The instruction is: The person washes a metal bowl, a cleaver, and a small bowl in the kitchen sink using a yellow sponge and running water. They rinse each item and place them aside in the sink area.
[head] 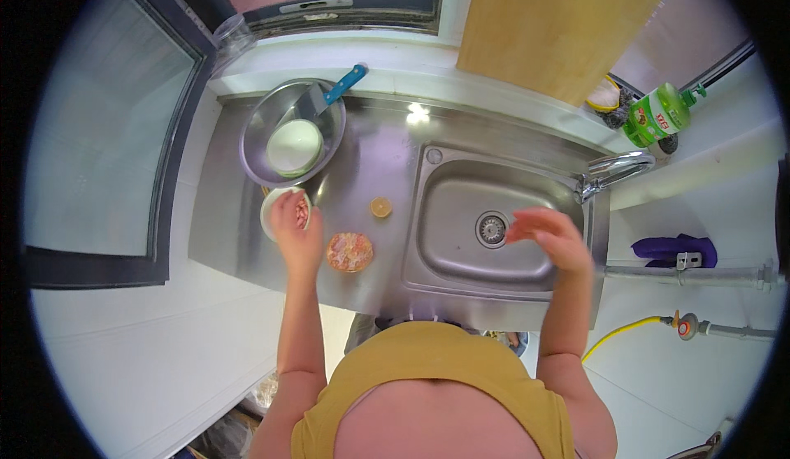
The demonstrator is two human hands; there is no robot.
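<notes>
My left hand (pixel 297 227) is over a small white bowl (pixel 266 215) that holds small pinkish pieces; its fingers hide part of the bowl, and whether they grip the rim or the pieces is not clear. My right hand (pixel 549 234) hovers above the steel sink (pixel 457 237) near the drain, with nothing visible in it. Between the hands, a cut lemon half (pixel 381 207) lies on the steel counter (pixel 364 150). Below it sits a round dish of pink and white food (pixel 350 252). Behind the small bowl, a large metal bowl (pixel 253 144) holds a white bowl (pixel 294 146) and a blue-handled cleaver (pixel 345 84).
A faucet (pixel 617 166) stands at the sink's right corner. Behind it are a green pump bottle (pixel 657 115) and scouring pads (pixel 617 113). A wooden board (pixel 555 27) leans at the back. An open window sash (pixel 160 150) borders the left side, near a clear jar (pixel 233 33).
</notes>
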